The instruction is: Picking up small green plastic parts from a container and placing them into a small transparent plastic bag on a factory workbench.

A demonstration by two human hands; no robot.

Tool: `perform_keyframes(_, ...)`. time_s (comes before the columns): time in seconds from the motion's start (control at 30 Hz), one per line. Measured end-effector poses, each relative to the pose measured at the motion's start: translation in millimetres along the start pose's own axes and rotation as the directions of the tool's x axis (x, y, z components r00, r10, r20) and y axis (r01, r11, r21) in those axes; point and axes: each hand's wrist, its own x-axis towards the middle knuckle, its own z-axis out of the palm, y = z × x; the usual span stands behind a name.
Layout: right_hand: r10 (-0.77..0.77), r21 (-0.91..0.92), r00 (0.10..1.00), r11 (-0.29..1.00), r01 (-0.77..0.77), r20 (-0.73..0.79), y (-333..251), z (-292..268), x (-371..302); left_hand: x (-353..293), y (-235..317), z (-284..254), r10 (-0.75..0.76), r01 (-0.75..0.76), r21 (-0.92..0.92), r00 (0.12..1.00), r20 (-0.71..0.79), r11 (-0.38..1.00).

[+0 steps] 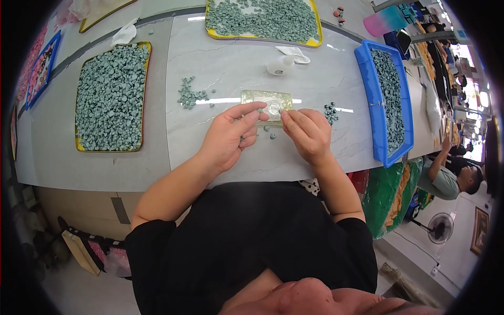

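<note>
In front of me a yellowish see-through slab (249, 96) lies on the table, with a round clear-white spot (274, 108) in its middle. My left hand (231, 131) is at the slab's left edge, thumb and forefinger closed on a small grey-green piece (260, 111). On the slab's right side my right hand (308, 134) pinches with thumb and fingers; what sits in that pinch is too small to tell. A few loose grey-green pieces (272, 135) lie between the hands. A small pile of pieces (190, 94) lies to the left, and darker green pieces (331, 113) lie to the right.
Yellow-rimmed trays full of grey-green pieces stand at left (147, 68) and far centre (262, 39). A blue bin (375, 105) of darker pieces is at right. Beyond the slab are a white rounded object (280, 67) and a tissue (294, 54). A person (446, 176) is at far right.
</note>
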Motion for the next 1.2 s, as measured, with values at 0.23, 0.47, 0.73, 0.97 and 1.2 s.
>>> perform_keyframes(0.23, 0.046, 0.038, 0.998, 0.998, -0.044, -0.050, 2.5, 3.7, -1.0, 0.9, -1.2, -4.0, 0.017, -0.016, -0.015, 1.000, 0.017, 1.000)
perform_keyframes(0.47, -0.006, -0.017, 1.000, 1.000, 0.006, 0.009, 2.2, 5.2, -2.7, 0.9, 0.1, -3.2, 0.005, -0.005, -0.018, 1.000, 0.008, 1.000)
perform_keyframes(0.73, 0.117, 0.132, 0.992, 0.985, -0.110, -0.045, -4.2, 5.9, 0.1, -0.1, -0.8, -5.0, 0.010, -0.010, -0.001, 1.000, 0.004, 1.000)
perform_keyframes(0.97, 0.736, 0.786, 0.609, 0.176, -0.593, 0.295, -28.0, 3.4, -2.4, -4.4, -0.9, -3.9, 0.001, 0.000, 0.123, 1.000, -0.008, 0.992)
perform_keyframes(1.2, 0.696, 0.821, 0.592, 0.006, -0.570, 0.406, -44.4, 8.5, 3.0, -6.8, -1.9, -3.0, -0.036, 0.034, 0.025, 0.998, 0.056, 0.999)
